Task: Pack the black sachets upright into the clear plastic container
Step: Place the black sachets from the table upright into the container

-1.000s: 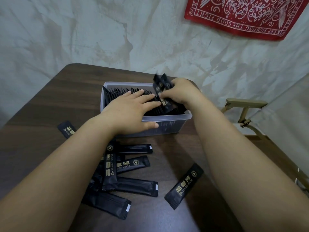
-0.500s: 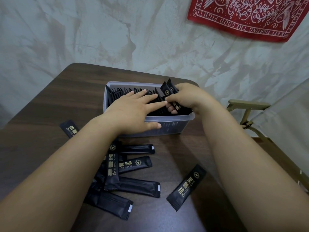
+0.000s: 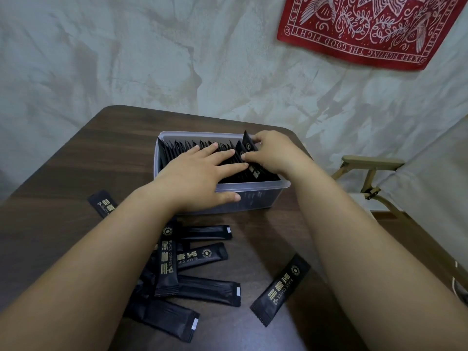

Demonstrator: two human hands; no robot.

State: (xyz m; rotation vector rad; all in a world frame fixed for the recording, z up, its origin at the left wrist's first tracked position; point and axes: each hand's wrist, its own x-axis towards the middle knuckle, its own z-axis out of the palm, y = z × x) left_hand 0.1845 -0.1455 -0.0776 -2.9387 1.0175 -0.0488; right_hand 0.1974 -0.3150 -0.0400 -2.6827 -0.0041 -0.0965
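Left hand (image 3: pixel 200 173) lies flat on packed sachets (image 3: pixel 179 148) in the container (image 3: pixel 253 184), grip wide, fingers straight. Right hand (image 3: pixel 273 153) grip pinches a sachet (image 3: pixel 249 145) at the right end. Best to push it straight down into the gap, with the row pressed left. Loose sachets (image 3: pixel 202 257) lie on the table (image 3: pixel 76 160).

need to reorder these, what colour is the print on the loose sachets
Gold on black; the head view shows it best on the lone sachet.

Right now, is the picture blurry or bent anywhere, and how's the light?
Head view: sharp, print legible on the loose sachet and red cloth; wide-angle stretch swells the near forearms; dim, soft light, so packed sachets in the container merge into one dark mass.
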